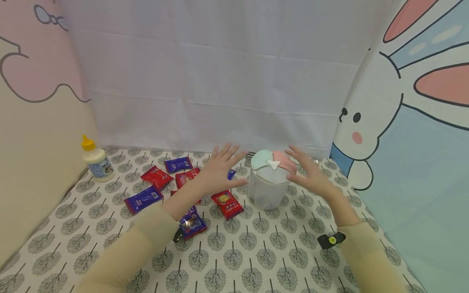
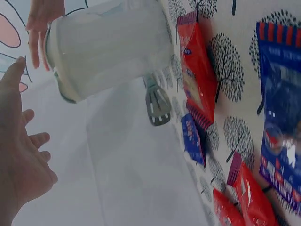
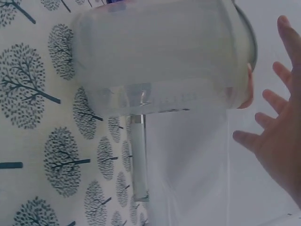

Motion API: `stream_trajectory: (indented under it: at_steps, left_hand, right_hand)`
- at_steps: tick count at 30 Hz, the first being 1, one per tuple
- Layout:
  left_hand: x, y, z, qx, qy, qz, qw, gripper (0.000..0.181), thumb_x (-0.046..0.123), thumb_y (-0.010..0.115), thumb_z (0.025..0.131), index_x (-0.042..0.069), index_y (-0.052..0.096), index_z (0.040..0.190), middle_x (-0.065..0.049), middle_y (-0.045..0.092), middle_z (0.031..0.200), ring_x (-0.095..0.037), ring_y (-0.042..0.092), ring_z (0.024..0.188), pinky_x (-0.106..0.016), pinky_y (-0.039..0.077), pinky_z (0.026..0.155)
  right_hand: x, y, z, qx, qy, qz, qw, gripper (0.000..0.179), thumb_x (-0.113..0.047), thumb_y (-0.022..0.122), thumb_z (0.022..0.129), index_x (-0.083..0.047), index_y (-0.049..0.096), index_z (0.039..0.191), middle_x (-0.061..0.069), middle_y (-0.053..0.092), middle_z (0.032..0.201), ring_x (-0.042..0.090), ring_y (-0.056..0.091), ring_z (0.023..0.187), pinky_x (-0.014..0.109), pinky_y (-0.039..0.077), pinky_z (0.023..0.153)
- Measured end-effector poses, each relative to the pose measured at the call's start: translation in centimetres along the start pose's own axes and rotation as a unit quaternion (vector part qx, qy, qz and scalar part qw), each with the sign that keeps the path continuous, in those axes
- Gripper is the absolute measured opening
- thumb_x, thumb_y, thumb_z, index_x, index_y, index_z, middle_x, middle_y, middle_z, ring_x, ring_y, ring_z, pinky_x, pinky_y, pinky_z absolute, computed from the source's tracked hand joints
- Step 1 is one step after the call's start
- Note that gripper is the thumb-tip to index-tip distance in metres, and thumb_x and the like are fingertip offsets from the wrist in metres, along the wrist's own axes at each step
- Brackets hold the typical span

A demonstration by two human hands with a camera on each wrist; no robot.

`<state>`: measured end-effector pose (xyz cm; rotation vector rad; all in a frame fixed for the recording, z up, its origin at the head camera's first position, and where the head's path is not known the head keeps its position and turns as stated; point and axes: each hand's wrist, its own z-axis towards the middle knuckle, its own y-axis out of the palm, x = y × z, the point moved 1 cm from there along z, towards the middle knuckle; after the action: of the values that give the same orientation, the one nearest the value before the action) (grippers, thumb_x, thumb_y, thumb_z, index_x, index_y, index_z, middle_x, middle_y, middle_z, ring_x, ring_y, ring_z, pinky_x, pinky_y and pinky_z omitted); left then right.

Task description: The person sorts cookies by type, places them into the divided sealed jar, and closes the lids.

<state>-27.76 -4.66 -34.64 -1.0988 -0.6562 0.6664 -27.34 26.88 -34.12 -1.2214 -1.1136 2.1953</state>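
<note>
A translucent plastic canister stands upright on the table, its round lid split into mint, pink and white sections with a white bow-shaped knob. Both hands are raised on either side of it, fingers spread and holding nothing. My left hand is left of the canister, over the snack packets, with a gap to the lid. On the other side, my right hand has its thumb tip right at the lid's edge. The right wrist view shows the right hand's fingers extended beside the lid end.
Several red packets and blue packets lie left of the canister. A glue bottle with a yellow cap stands at the far left. Behind the canister is a slotted turner. White cloth hangs along the table's back edge.
</note>
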Motion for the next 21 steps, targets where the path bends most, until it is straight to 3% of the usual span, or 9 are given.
stream_trajectory:
  at_steps: [5,11,16,21]
  left_hand:
    - [1.0,2.8,1.9,0.004,0.047,-0.083,0.9954,0.081,0.063,0.052,0.086,0.028,0.019,0.151,0.000,0.010,0.159,-0.023,-0.004,0.146,-0.050,-0.003,0.116]
    - [1.8,4.9,3.0,0.011,0.079,-0.166,0.9829,0.061,0.049,0.052,0.092,0.027,0.034,0.146,0.000,0.021,0.157,-0.021,0.003,0.146,-0.042,-0.004,0.118]
    - [1.7,5.9,3.5,0.047,0.086,-0.197,0.9754,0.048,0.041,0.053,0.094,0.024,0.046,0.139,0.003,0.030,0.153,-0.020,0.016,0.144,-0.041,0.002,0.119]
    - [1.6,5.9,3.8,0.054,0.081,-0.195,0.9759,0.045,0.039,0.056,0.093,0.024,0.050,0.135,0.003,0.036,0.149,-0.020,0.026,0.140,-0.046,0.018,0.116]
  right_hand:
    - [0.4,1.1,-0.3,-0.019,-0.034,0.110,0.9932,0.079,-0.007,0.070,0.083,-0.013,0.027,0.149,0.007,0.018,0.157,0.035,0.016,0.143,0.067,0.021,0.107]
    - [1.7,2.1,-0.4,-0.015,-0.080,0.190,0.9784,0.061,0.007,0.063,0.083,0.002,0.038,0.139,0.018,0.020,0.155,0.030,0.010,0.145,0.070,0.018,0.106]
    - [0.7,2.3,-0.6,0.008,-0.085,0.190,0.9780,0.049,0.007,0.062,0.084,0.010,0.045,0.130,0.028,0.025,0.149,0.036,0.010,0.143,0.069,0.023,0.105]
    - [0.4,2.6,-0.6,0.038,-0.085,0.152,0.9839,0.042,0.004,0.062,0.085,0.009,0.050,0.126,0.029,0.034,0.144,0.042,0.017,0.140,0.067,0.028,0.104]
